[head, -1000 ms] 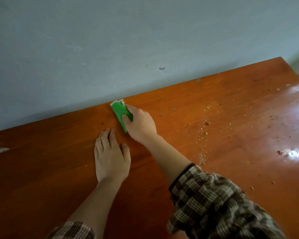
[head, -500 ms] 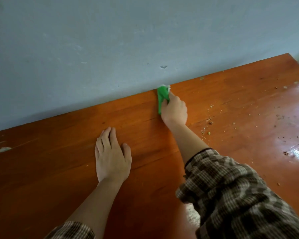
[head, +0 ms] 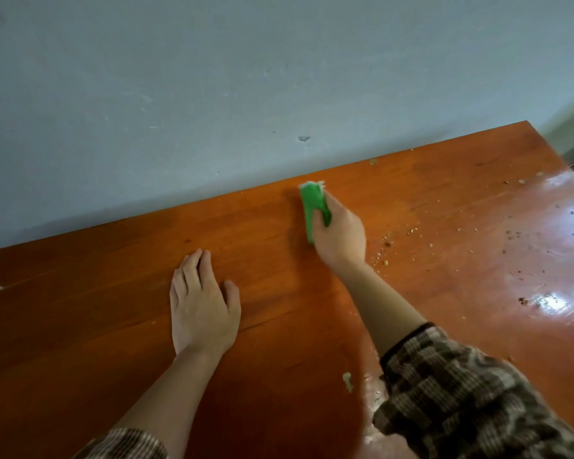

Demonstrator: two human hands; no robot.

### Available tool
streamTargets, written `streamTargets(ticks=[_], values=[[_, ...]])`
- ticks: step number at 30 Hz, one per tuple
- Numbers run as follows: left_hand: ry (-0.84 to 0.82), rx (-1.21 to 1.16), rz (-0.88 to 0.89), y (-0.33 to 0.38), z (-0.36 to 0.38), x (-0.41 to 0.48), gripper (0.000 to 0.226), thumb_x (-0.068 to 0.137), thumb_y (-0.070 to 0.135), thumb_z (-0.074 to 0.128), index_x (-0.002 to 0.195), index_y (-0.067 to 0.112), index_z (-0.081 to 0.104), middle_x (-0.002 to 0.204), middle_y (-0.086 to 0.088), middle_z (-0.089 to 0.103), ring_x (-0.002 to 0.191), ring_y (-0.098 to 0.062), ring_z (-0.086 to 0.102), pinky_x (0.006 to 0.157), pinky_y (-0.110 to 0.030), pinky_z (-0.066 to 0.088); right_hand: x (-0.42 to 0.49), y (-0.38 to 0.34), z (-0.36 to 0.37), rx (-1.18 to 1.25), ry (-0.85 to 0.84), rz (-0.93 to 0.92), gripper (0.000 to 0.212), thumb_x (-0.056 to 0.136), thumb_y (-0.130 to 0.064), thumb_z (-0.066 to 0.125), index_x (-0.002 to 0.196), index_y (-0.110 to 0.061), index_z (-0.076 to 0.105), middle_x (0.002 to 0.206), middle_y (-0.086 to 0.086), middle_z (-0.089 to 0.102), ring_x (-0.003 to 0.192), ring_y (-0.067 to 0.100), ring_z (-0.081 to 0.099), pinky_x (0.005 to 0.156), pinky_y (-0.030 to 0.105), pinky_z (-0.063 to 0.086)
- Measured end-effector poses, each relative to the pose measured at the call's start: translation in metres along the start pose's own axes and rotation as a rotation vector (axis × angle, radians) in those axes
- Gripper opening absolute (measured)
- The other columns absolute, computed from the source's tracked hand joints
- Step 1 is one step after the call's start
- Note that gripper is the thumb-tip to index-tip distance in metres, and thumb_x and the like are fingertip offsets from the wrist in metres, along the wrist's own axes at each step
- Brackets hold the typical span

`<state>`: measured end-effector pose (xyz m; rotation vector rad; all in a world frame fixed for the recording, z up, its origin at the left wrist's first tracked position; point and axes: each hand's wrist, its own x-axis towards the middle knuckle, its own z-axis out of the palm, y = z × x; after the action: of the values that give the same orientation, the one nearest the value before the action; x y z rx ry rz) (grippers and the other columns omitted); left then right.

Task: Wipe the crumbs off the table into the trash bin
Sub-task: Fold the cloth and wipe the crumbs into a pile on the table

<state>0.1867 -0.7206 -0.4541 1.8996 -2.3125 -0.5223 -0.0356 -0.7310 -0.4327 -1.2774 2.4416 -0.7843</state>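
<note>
Step in hand: sweeping crumbs [head: 385, 250] rightward across wooden table [head: 80, 326]. My right hand [head: 340, 240] clamped on one green sponge [head: 313, 207], near back edge by wall [head: 212, 77]. My left hand [head: 201, 304] flat, open, bracing, well apart. Crumbs: too many to count, scattered right of sponge. Trash bin not visible. Next, probably: drag sponge through crumb trail toward right edge.

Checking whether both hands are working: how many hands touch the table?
2: the left hand lies flat on the table; the right hand presses the green sponge near the wall.
</note>
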Motion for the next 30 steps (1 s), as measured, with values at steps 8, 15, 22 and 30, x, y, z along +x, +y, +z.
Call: streamTargets(ticks=[8, 15, 22, 30], values=[[0.031, -0.008, 0.000, -0.001, 0.002, 0.000, 0.057, 0.094, 0.032, 0.043, 0.144, 0.007, 0.033, 0.147, -0.010, 0.033, 0.137, -0.028, 0.027, 0.111, -0.046, 0.029, -0.026, -0.021, 0.024, -0.252, -0.075, -0.159, 0.050, 0.096, -0.028, 0.042, 0.144, -0.021, 0.031, 0.092, 0.004, 0.065, 0.071, 0.020, 0.062, 0.053, 0.027, 0.046], [0.010, 0.006, 0.014, -0.001, 0.001, -0.002, 0.058, 0.095, 0.034, 0.039, 0.146, 0.007, 0.031, 0.150, -0.011, 0.030, 0.138, -0.029, 0.024, 0.112, -0.047, 0.028, -0.051, 0.075, -0.047, -0.336, 0.098, 0.277, 0.051, 0.095, -0.024, 0.039, 0.146, -0.021, 0.029, 0.097, 0.012, 0.067, 0.084, 0.032, 0.063, 0.062, 0.035, 0.048], [-0.036, 0.025, 0.046, -0.002, 0.002, -0.001, 0.058, 0.097, 0.034, 0.037, 0.146, 0.003, 0.028, 0.152, -0.015, 0.025, 0.141, -0.033, 0.020, 0.115, -0.049, 0.023, -0.071, 0.117, -0.104, -0.427, 0.168, 0.448, 0.047, 0.097, -0.026, 0.036, 0.143, -0.021, 0.035, 0.104, 0.017, 0.068, 0.094, 0.037, 0.063, 0.074, 0.041, 0.049], [-0.088, 0.016, 0.118, 0.020, 0.004, -0.062, 0.064, 0.095, 0.030, 0.043, 0.148, 0.003, 0.021, 0.154, -0.015, 0.018, 0.142, -0.031, 0.015, 0.117, -0.046, 0.015, -0.128, 0.025, -0.034, -0.217, -0.052, 0.018, 0.047, 0.099, -0.037, 0.033, 0.144, -0.025, 0.026, 0.087, 0.006, 0.065, 0.062, 0.022, 0.063, 0.054, 0.037, 0.055]])
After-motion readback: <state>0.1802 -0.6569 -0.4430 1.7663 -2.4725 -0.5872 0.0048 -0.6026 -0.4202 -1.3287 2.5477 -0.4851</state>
